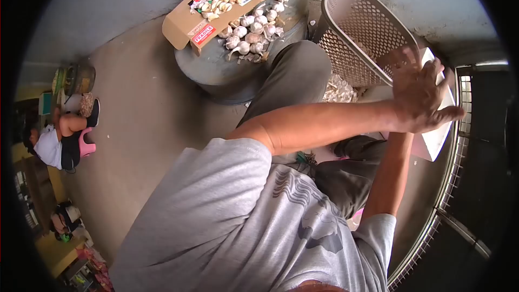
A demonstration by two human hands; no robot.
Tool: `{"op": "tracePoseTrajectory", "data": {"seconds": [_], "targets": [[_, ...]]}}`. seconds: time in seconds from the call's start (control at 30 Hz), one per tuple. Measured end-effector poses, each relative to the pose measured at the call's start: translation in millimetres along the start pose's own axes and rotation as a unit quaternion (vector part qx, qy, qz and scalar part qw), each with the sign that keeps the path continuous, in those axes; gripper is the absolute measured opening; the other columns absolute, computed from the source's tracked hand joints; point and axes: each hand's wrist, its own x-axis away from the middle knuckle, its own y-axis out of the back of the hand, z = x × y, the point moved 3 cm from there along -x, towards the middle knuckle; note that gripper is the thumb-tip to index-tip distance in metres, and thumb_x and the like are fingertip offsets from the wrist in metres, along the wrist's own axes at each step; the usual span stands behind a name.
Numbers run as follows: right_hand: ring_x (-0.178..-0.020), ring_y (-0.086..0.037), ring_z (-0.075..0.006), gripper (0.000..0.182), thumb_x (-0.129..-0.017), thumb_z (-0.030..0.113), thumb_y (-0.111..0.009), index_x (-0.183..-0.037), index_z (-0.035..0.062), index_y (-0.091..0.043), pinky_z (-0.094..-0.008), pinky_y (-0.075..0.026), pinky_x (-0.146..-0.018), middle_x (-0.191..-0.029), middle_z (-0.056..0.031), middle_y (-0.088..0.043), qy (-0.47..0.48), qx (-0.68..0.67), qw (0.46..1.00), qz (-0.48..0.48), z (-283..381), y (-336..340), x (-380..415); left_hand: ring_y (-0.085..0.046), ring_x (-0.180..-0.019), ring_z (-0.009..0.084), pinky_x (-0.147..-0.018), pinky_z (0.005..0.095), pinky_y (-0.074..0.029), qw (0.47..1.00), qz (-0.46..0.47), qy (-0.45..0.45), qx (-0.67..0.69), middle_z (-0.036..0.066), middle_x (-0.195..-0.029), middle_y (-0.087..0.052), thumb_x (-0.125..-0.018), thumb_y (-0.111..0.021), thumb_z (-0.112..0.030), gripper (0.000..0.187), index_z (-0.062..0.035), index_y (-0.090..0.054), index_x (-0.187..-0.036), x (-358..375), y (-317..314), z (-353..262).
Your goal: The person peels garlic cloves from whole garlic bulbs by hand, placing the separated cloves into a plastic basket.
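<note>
My left hand (pixel 424 97) reaches across to the right side, its fingers spread and its thumb stretched out, holding nothing. Behind it, my right hand (pixel 403 66) is mostly hidden; its blurred fingers show stretched out. Both hands overlap a white box (pixel 438 139) and the near end of a tall perforated plastic basket (pixel 338 38). Away to the left, whole garlic bulbs (pixel 257 30) lie on a round grey surface (pixel 203 70). Beside them, an opened cardboard box (pixel 181 24) with a red "FRAGILE" label carries loose garlic cloves (pixel 221 5).
Pale garlic skins (pixel 339 89) are heaped by the basket, near my knee. A wall (pixel 135 5) runs behind the round surface. Along the right edge stands a metal grille (pixel 447 184). At far left, another person (pixel 51 143) sits on a pink stool (pixel 86 143).
</note>
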Motion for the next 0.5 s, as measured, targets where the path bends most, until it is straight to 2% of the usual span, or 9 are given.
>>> {"op": "tracePoseTrajectory", "data": {"seconds": [0.07, 0.1, 0.13, 0.17, 0.23, 0.27, 0.3, 0.4, 0.5], "targets": [[-0.152, -0.023, -0.0418, 0.105, -0.097, 0.077, -0.031, -0.157, -0.0086, -0.02, -0.0539, -0.018, -0.125, -0.162, -0.03, -0.024, -0.061, 0.12, 0.983, -0.123, -4, 9, 1, -0.024, -0.147, 0.054, -0.113, 0.0792, -0.011, 0.975, 0.12, -0.188, 0.01, 0.019, -0.158, -0.039, -0.089, -0.037, -0.085, 0.096, -0.0161, -0.044, -0.154, -10, 20, 33], [-0.152, -0.022, -0.0426, 0.103, -0.098, 0.074, -0.035, -0.156, -0.0101, -0.02, -0.0544, -0.019, -0.125, -0.162, -0.031, -0.023, -0.077, 0.173, 0.925, -0.329, 2, 11, 11, -0.029, -0.147, 0.0501, -0.115, 0.0773, -0.011, 0.954, 0.089, -0.282, -0.052, 0.018, -0.154, -0.044, -0.089, -0.038, -0.085, 0.094, -0.018, -0.045, -0.154, -13, 17, 62], [-0.153, -0.017, -0.0424, 0.114, -0.087, 0.069, -0.062, -0.159, -0.0071, -0.015, -0.0512, -0.014, -0.127, -0.166, -0.0264, -0.02, -0.063, 0.138, 0.893, -0.424, 15, -20, 5, -0.04, -0.139, 0.0453, -0.115, 0.0713, -0.02, 0.954, 0.037, -0.288, -0.068, 0.017, -0.144, -0.052, -0.091, -0.041, -0.081, 0.085, -0.0178, -0.054, -0.147, -19, 30, 80], [-0.144, -0.032, -0.0395, 0.11, -0.089, 0.061, -0.066, -0.159, -0.0069, -0.014, -0.0481, -0.03, -0.116, -0.162, -0.0251, -0.026, -0.064, 0.038, 0.947, -0.313, 27, -30, 10, -0.052, -0.132, 0.0405, -0.115, 0.0653, -0.03, 0.951, -0.009, -0.298, -0.081, 0.015, -0.134, -0.061, -0.093, -0.044, -0.076, 0.077, -0.0176, -0.062, -0.14, -18, 49, 95], [-0.122, -0.06, -0.0333, 0.105, -0.091, 0.049, -0.072, -0.159, -0.0068, -0.014, -0.0403, -0.057, -0.093, -0.155, -0.0229, -0.039, -0.063, -0.004, 0.969, -0.238, 57, -63, 31, -0.065, -0.101, 0.0339, -0.087, 0.054, -0.047, 0.978, 0.083, -0.143, -0.128, 0.019, -0.106, -0.067, -0.098, -0.051, -0.052, 0.05, -0.0082, -0.069, -0.112, -33, 109, 154], [-0.083, -0.068, -0.0254, 0.097, -0.097, 0.06, -0.058, -0.157, -0.0073, -0.021, -0.0353, -0.059, -0.068, -0.143, -0.0325, -0.051, -0.023, -0.107, 0.993, -0.052, 66, -79, 37, -0.072, -0.086, 0.0306, -0.073, 0.0484, -0.055, 0.976, 0.128, -0.067, -0.162, 0.021, -0.092, -0.07, -0.101, -0.054, -0.04, 0.042, -0.0034, -0.073, -0.099, -40, 139, 185], [-0.072, -0.064, -0.0178, 0.09, -0.1, 0.058, -0.055, -0.155, -0.0075, -0.028, -0.0296, -0.053, -0.053, -0.13, -0.0289, -0.062, -0.029, -0.055, 0.998, 0.004, 84, -86, 56, -0.072, -0.082, 0.0264, -0.071, 0.0449, -0.056, 0.993, 0.104, 0.058, -0.023, 0.017, -0.096, -0.072, -0.101, -0.056, -0.038, 0.04, -0.0018, -0.072, -0.107, -27, 173, 210], [-0.068, -0.06, -0.0136, 0.069, -0.102, 0.052, -0.054, -0.139, -0.0055, -0.05, -0.0288, -0.048, -0.053, -0.104, -0.012, -0.066, 0.011, 0.248, 0.888, -0.388, 135, -97, 172, -0.066, -0.088, 0.0141, -0.083, 0.0313, -0.053, 0.972, -0.016, 0.177, 0.154, 0.01, -0.117, -0.07, -0.106, -0.054, -0.044, 0.054, 0.0031, -0.065, -0.129, 39, 239, 260], [-0.069, -0.058, -0.0128, 0.043, -0.103, 0.041, -0.058, -0.122, 0.0029, -0.061, -0.0277, -0.046, -0.059, -0.094, -0.001, -0.063, 0.015, 0.3, 0.695, -0.654, 125, -84, 319, -0.059, -0.076, 0.0108, -0.068, 0.0277, -0.047, 0.957, 0.066, 0.282, 0.031, 0.002, -0.084, -0.067, -0.104, -0.061, -0.039, 0.04, -0.0001, -0.071, -0.105, 159, 257, 272]]}}
